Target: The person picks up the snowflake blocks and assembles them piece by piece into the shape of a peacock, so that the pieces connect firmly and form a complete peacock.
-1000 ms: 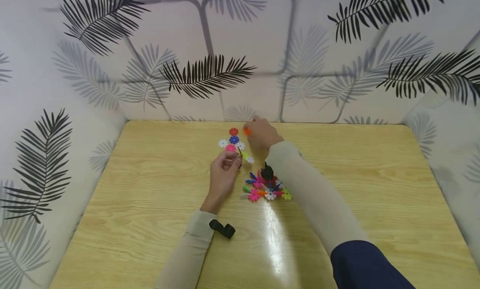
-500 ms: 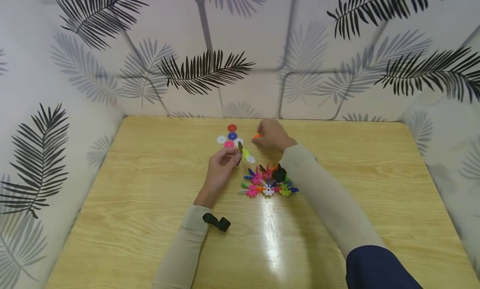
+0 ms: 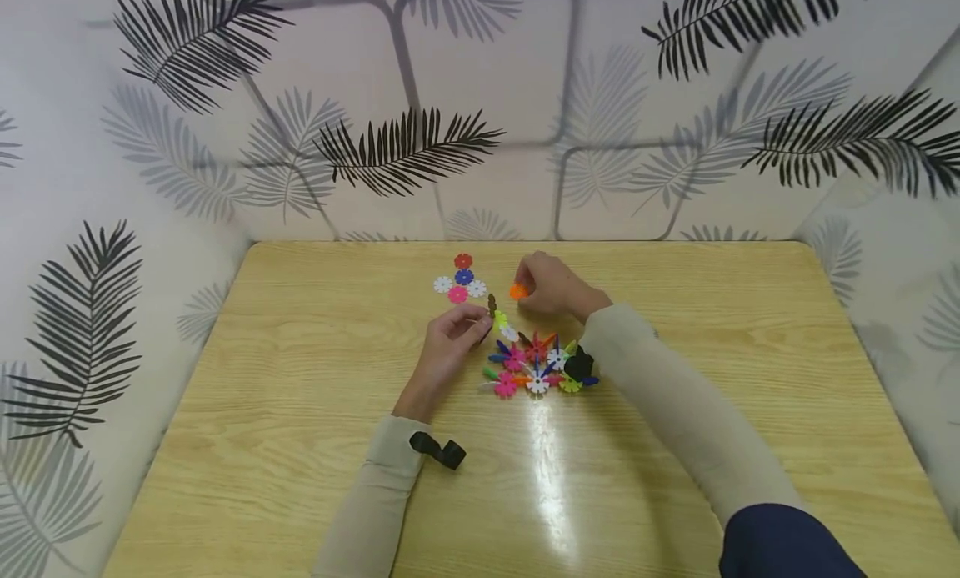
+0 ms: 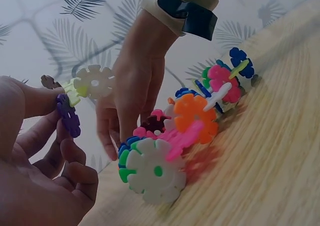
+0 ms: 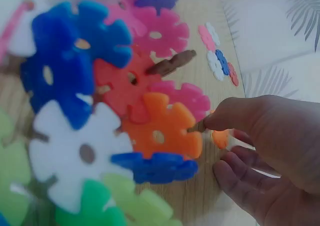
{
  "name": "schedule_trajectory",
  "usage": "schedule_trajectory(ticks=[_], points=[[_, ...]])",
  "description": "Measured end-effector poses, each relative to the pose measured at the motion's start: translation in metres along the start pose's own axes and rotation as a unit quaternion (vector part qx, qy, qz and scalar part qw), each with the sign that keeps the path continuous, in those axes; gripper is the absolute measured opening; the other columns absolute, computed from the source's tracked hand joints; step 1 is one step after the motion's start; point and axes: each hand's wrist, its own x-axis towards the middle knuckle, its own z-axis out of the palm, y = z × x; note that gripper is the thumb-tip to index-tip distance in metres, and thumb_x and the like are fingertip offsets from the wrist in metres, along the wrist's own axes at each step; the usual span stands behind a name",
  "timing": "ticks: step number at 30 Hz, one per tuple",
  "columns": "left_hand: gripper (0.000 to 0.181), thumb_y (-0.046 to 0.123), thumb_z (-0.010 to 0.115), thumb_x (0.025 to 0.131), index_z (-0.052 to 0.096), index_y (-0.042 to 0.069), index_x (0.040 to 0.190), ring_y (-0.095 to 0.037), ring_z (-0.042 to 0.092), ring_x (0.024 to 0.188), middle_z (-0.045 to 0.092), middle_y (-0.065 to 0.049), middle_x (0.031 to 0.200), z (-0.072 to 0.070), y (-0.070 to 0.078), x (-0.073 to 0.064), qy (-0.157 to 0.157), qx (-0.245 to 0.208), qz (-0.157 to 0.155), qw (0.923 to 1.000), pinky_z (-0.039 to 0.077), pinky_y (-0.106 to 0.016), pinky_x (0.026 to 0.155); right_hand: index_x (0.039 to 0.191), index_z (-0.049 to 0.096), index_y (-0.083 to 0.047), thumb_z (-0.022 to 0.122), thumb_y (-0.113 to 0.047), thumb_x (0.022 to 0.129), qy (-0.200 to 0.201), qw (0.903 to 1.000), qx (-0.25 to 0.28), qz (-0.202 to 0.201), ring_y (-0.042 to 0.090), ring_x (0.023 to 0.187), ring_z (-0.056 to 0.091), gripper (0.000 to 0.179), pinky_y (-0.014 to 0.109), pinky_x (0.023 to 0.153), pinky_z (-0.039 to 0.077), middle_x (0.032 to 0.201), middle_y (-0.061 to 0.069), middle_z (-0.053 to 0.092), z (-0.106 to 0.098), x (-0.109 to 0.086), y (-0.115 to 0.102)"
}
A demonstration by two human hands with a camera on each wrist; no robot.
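My left hand (image 3: 448, 344) pinches a small joined cluster of flower-shaped plastic discs between thumb and fingers. In the left wrist view the cluster shows a purple disc (image 4: 68, 117), a yellow disc (image 4: 76, 91), a white disc (image 4: 94, 82) and a brown disc (image 4: 50, 82). To its right, my right hand (image 3: 557, 286) holds a single orange disc (image 3: 519, 292) at its fingertips, over the back of the table. Nearer the body, below both hands, lies a larger structure of interlocked discs (image 3: 537, 381) in many colours.
Loose discs lie at the back: a red disc (image 3: 463, 261), a blue disc (image 3: 464, 276), a pink disc (image 3: 457, 294) and two white ones. Behind them the wooden table (image 3: 300, 353) meets a leaf-patterned wall (image 3: 517, 186). A black wrist strap (image 3: 438, 450) sits on the left sleeve.
My right hand has drawn the orange disc away from the loose discs, rightward and then nearer the body. The left hand has shifted slightly right and nearer with its cluster.
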Motion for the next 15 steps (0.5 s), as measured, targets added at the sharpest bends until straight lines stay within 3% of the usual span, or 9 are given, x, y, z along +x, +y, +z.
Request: schedule_trajectory(ticks=[4, 9, 12, 15], points=[[0.02, 0.009, 0.066, 0.109, 0.07, -0.005, 0.123, -0.008, 0.063, 0.094, 0.07, 0.006, 0.106, 0.0011, -0.0016, -0.0002, -0.008, -0.002, -0.016, 0.9998, 0.054, -0.018, 0.083, 0.127, 0.067, 0.005, 0.078, -0.012, 0.092, -0.013, 0.9999, 0.0, 0.009, 0.032, 0.107, 0.057, 0.04, 0.045, 0.098, 0.054, 0.123, 0.023, 0.061, -0.0024, 0.0003, -0.0003], [0.018, 0.008, 0.064, 0.11, 0.069, -0.005, 0.122, -0.009, 0.061, 0.091, 0.069, 0.008, 0.102, 0.0035, -0.0004, -0.0016, -0.023, -0.024, -0.024, 0.9992, 0.053, -0.02, 0.081, 0.116, 0.075, 0.005, 0.081, -0.014, 0.09, -0.031, 0.9988, 0.014, 0.034, 0.03, 0.109, 0.059, 0.033, 0.046, 0.1, 0.056, 0.124, 0.023, 0.067, -0.0041, 0.0009, -0.0022], [0.017, 0.006, 0.062, 0.111, 0.068, -0.005, 0.121, -0.01, 0.057, 0.088, 0.067, 0.008, 0.098, 0.0035, 0.0004, -0.0016, -0.027, -0.038, -0.026, 0.9986, 0.05, -0.021, 0.078, 0.114, 0.074, 0.001, 0.079, -0.013, 0.094, -0.01, 0.9981, 0.052, 0.031, 0.032, 0.106, 0.067, 0.025, 0.048, 0.1, 0.058, 0.118, 0.02, 0.074, -0.0027, -0.0005, -0.0043], [0.015, 0.007, 0.06, 0.112, 0.067, -0.003, 0.121, -0.011, 0.056, 0.089, 0.065, 0.007, 0.098, 0.0033, 0.0007, -0.0004, -0.029, -0.039, -0.031, 0.9984, 0.049, -0.022, 0.078, 0.114, 0.075, -0.002, 0.076, -0.014, 0.099, 0.042, 0.9938, 0.099, 0.029, 0.032, 0.102, 0.073, 0.019, 0.045, 0.092, 0.061, 0.112, 0.018, 0.078, -0.0029, -0.0075, -0.0072]])
